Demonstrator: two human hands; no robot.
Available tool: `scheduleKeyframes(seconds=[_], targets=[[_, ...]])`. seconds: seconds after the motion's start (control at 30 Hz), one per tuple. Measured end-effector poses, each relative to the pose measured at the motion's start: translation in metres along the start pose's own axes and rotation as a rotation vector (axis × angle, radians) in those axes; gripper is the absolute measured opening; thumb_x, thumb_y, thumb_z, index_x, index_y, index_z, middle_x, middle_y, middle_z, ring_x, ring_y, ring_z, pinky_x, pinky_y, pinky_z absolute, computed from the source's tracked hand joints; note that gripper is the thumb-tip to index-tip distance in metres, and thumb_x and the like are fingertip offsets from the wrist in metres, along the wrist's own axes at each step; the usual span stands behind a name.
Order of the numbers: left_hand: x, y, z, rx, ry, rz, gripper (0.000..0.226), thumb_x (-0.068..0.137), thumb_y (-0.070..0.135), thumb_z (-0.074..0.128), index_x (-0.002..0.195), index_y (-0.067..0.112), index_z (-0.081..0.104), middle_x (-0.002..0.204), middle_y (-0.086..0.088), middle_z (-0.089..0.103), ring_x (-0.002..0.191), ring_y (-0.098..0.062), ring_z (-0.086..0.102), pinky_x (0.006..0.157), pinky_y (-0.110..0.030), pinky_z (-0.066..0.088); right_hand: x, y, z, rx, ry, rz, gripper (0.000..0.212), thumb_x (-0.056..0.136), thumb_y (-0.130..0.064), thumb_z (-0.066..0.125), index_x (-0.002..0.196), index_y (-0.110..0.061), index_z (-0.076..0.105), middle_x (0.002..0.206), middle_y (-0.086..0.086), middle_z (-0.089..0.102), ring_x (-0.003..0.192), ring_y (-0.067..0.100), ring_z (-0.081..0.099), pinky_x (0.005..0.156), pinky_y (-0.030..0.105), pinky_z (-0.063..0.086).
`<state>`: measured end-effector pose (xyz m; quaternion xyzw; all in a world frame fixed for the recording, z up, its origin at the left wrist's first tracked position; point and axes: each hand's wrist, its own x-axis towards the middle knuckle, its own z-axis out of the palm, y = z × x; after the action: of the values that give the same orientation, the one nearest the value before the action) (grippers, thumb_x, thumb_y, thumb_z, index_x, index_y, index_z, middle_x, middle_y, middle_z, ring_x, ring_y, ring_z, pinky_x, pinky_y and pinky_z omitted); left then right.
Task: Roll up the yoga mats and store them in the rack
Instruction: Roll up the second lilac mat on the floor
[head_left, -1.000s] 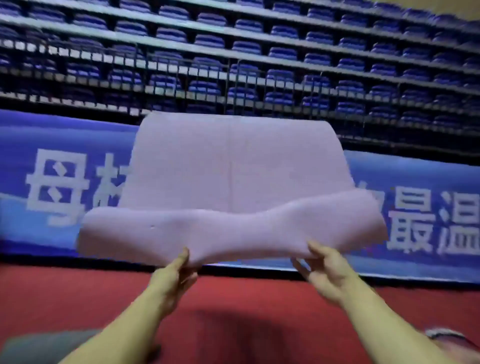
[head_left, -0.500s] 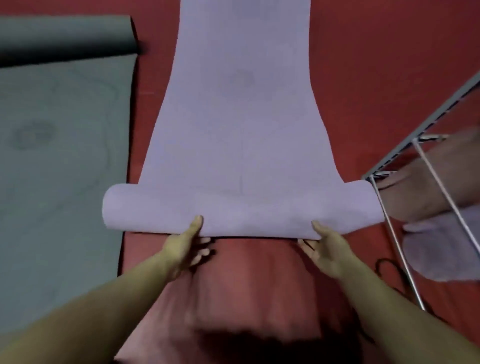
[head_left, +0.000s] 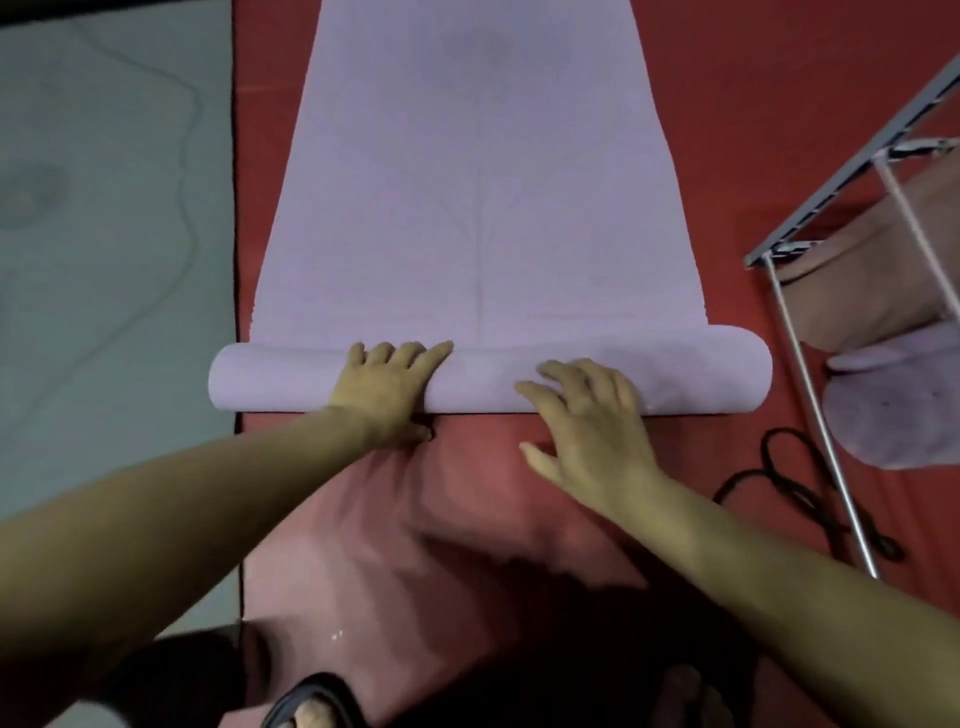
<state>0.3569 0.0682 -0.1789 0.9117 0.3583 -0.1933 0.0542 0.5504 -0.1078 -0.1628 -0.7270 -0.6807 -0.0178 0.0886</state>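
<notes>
A red floor (head_left: 727, 130) fills the view under dim light, with a black cord (head_left: 795, 493) looped on it to the right, casting soft shadows nearby.

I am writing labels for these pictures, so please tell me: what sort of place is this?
Probably an exercise or sports hall, though only the floor shows. A red floor carries a half-rolled lilac yoga mat and a flat grey-green mat, with a metal rack holding rolled mats on the right.
</notes>
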Motion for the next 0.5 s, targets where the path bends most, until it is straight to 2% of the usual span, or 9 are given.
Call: scheduleKeyframes(seconds=[0.03, 0.07, 0.1, 0.13, 0.2, 0.27, 0.33, 0.4, 0.5], targets=[[0.006, 0.001, -0.004, 0.012, 0.017, 0.011, 0.103, 0.071, 0.063, 0.072, 0.152, 0.039, 0.013, 0.147, 0.002, 0.040, 0.129, -0.029, 0.043, 0.110, -0.048, 0.033, 0.008, 0.006, 0.009, -0.057, -0.047, -0.001, 0.083, 0.059, -0.049, 0.082, 0.132, -0.018, 0.059, 0.138, 0.010, 0.054, 0.124, 0.038, 0.050, 0.099, 0.053, 0.041], [0.010, 0.003, -0.007, 0.012, 0.040, 0.014, 0.093, 0.071, 0.061, 0.071, 0.147, 0.041, 0.022, 0.137, 0.003, 0.049, 0.120, -0.028, 0.050, 0.101, -0.044, 0.041, 0.016, 0.015, 0.018, -0.088, -0.084, 0.011, 0.096, 0.055, -0.051, 0.084, 0.140, -0.016, 0.053, 0.143, 0.013, 0.051, 0.127, 0.040, 0.049, 0.100, 0.055, 0.040], [0.011, 0.004, -0.010, 0.018, 0.042, 0.004, 0.086, 0.071, 0.061, 0.070, 0.143, 0.042, 0.029, 0.129, 0.004, 0.054, 0.113, -0.026, 0.054, 0.092, -0.040, 0.046, 0.021, 0.023, 0.024, -0.113, -0.106, 0.016, 0.098, 0.054, -0.050, 0.086, 0.140, -0.015, 0.053, 0.138, 0.013, 0.055, 0.123, 0.038, 0.054, 0.096, 0.053, 0.043], [0.010, 0.008, -0.009, 0.028, 0.030, -0.008, 0.083, 0.070, 0.063, 0.070, 0.140, 0.043, 0.032, 0.125, 0.006, 0.055, 0.111, -0.025, 0.056, 0.086, -0.039, 0.046, 0.021, 0.031, 0.032, -0.129, -0.102, 0.012, 0.092, 0.054, -0.047, 0.088, 0.135, -0.015, 0.058, 0.128, 0.010, 0.062, 0.111, 0.035, 0.060, 0.090, 0.049, 0.046], [-0.006, 0.015, 0.003, 0.040, 0.027, -0.027, 0.084, 0.070, 0.067, 0.068, 0.142, 0.045, 0.031, 0.124, 0.007, 0.053, 0.112, -0.024, 0.053, 0.082, -0.040, 0.043, 0.012, 0.035, 0.041, -0.174, -0.061, -0.035, 0.062, 0.062, -0.034, 0.082, 0.121, -0.020, 0.065, 0.108, 0.004, 0.066, 0.091, 0.030, 0.061, 0.077, 0.041, 0.044], [-0.030, 0.026, 0.029, 0.034, 0.155, 0.039, 0.075, 0.077, 0.067, 0.062, 0.143, 0.043, 0.034, 0.122, 0.004, 0.055, 0.106, -0.027, 0.053, 0.080, -0.043, 0.043, -0.007, 0.027, 0.046, -0.252, -0.003, -0.096, 0.038, 0.071, -0.019, 0.070, 0.109, -0.021, 0.065, 0.093, 0.003, 0.062, 0.079, 0.029, 0.057, 0.069, 0.040, 0.039], [-0.050, 0.039, 0.054, 0.045, 0.296, 0.128, 0.063, 0.085, 0.070, 0.046, 0.139, 0.039, 0.045, 0.117, 0.000, 0.060, 0.095, -0.030, 0.055, 0.074, -0.044, 0.043, -0.030, 0.025, 0.050, -0.287, 0.046, -0.121, 0.029, 0.077, -0.011, 0.062, 0.104, -0.018, 0.064, 0.087, 0.005, 0.057, 0.073, 0.030, 0.053, 0.067, 0.041, 0.034], [-0.059, 0.053, 0.069, 0.085, 0.316, 0.155, 0.064, 0.088, 0.071, 0.031, 0.140, 0.038, 0.046, 0.117, -0.003, 0.059, 0.093, -0.030, 0.053, 0.075, -0.045, 0.040, -0.048, 0.029, 0.050, -0.252, 0.053, -0.133, 0.031, 0.077, -0.018, 0.064, 0.107, -0.015, 0.064, 0.090, 0.008, 0.058, 0.075, 0.031, 0.052, 0.068, 0.042, 0.035], [-0.062, 0.063, 0.077, 0.093, 0.403, 0.173, 0.064, 0.090, 0.067, 0.037, 0.142, 0.031, 0.048, 0.124, -0.009, 0.055, 0.099, -0.032, 0.048, 0.084, -0.048, 0.034, -0.058, 0.031, 0.044, -0.163, -0.020, -0.172, 0.062, 0.077, -0.053, 0.064, 0.126, -0.014, 0.062, 0.112, 0.011, 0.061, 0.093, 0.034, 0.056, 0.076, 0.043, 0.036]])
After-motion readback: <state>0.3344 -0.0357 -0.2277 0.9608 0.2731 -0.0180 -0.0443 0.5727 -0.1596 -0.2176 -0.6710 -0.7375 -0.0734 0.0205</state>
